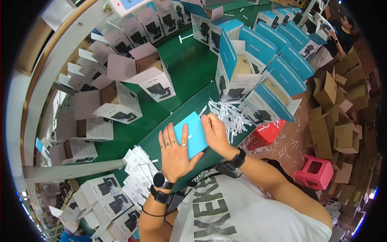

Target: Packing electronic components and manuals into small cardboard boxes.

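A bright blue rectangular box top [193, 135] faces up in front of me at the near edge of the green table; the sides below it are hidden. My left hand [175, 149] lies flat across its left part, fingers stretched out. At its right edge is my right hand [215, 131], with the fingers curled in and the thumb near the corner. What those fingers pinch, if anything, is hidden. A heap of white paper strips [229, 119] lies just beyond my right hand. To the left of my left wrist is a spread stack of white printed leaflets [139, 167].
Open white cartons with blue flaps [258, 44] crowd the right side. More open cartons [155, 82] stand on the green table [181, 68] at the left. A red bin [264, 135], a pink stool [314, 172] and brown cardboard boxes [322, 133] are at the right; a person [342, 36] works beyond.
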